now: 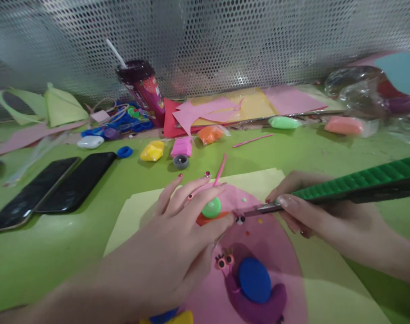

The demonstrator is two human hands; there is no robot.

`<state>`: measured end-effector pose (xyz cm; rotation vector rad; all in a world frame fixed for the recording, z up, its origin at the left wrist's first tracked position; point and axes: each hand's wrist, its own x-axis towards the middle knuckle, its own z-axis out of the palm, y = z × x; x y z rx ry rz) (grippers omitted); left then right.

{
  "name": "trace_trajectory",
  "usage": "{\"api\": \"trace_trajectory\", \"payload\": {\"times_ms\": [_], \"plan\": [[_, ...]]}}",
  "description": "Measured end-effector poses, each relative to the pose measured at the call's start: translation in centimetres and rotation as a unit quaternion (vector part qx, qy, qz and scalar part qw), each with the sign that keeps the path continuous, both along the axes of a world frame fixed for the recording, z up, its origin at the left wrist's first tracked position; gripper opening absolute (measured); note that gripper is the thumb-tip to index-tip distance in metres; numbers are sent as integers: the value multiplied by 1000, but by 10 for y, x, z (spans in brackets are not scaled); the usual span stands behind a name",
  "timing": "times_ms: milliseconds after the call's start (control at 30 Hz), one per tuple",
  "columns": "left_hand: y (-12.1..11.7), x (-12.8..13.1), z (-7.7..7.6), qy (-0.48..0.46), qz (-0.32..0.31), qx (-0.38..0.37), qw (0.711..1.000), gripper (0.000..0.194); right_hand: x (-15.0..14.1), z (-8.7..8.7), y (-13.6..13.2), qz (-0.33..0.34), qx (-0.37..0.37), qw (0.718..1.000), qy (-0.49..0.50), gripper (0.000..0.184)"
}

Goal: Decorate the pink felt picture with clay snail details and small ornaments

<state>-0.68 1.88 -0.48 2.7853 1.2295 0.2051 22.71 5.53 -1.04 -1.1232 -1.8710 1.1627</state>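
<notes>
The pair of small black-and-white eyes (240, 219) lies on the far half of the pink oval (272, 245), between my two hands. My right hand (329, 220) has its fingers closed around the front of a green-handled knife (356, 182); the blade points left, its tip at the eyes, contact not discernible. My left hand (177, 225) is palm down over the oval's left edge, fingers spread wide with no object seen in their hold; one fingertip is just beside the eyes. Under this hand's fingers lies an orange piece (209, 219) bearing a green disc (211, 207). Toward the oval's near right edge is a purple snail (275, 301) with a blue shell (254, 280) and two pink-rimmed eyes. The oval rests on yellow paper (333, 274), which lies on the green worktop (56, 261). A pink stick (221, 168) extends past the paper's far edge. Beyond that edge are a grey cap (181, 161) and, in a row, yellow (152, 150), pink (181, 147) and orange (210, 134) packets. Two phones (78, 182) lie side by side left of the paper. A lidded cup (147, 96) with a white straw stands near the worktop's far edge, before a perforated metal panel (238, 40).
</notes>
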Motion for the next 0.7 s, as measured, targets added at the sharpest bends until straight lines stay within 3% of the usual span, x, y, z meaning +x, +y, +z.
{"api": "trace_trajectory", "payload": {"times_ms": [700], "plan": [[0, 0, -2, 1, -11, -28, 1000, 38, 1, -3, 1, 31, 54, 998, -21, 20]]}}
